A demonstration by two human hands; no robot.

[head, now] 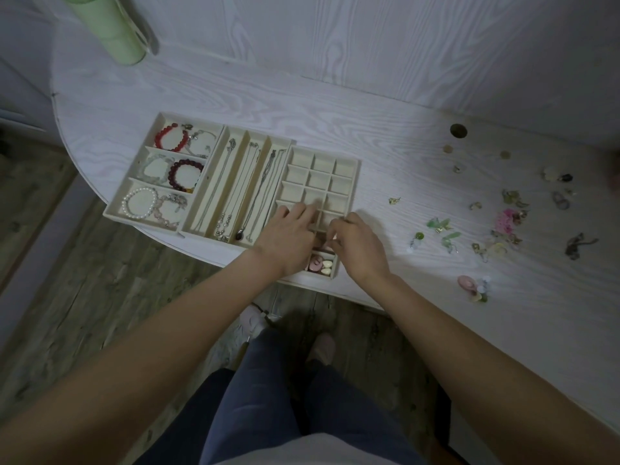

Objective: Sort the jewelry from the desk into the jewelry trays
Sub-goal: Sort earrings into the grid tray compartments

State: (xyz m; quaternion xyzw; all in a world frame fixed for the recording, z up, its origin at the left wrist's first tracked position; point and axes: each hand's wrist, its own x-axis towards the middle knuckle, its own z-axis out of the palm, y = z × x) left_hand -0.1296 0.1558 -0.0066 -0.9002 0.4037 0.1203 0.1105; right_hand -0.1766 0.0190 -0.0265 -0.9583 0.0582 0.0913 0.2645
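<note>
Nearest are the person's legs in dark blue trousers, cut off by the bottom edge. Beyond them lies the pale wood-grain desk, rounded at its left end. On it, three cream trays touch side by side: the bracelet tray at left holding bead bracelets, the necklace tray with thin chains, and the grid tray of small square cells. The left hand rests on the grid with fingers straight. The right hand has curled fingers over a near cell; what they pinch is hidden. Loose jewelry is scattered at right, small and blurred.
</note>
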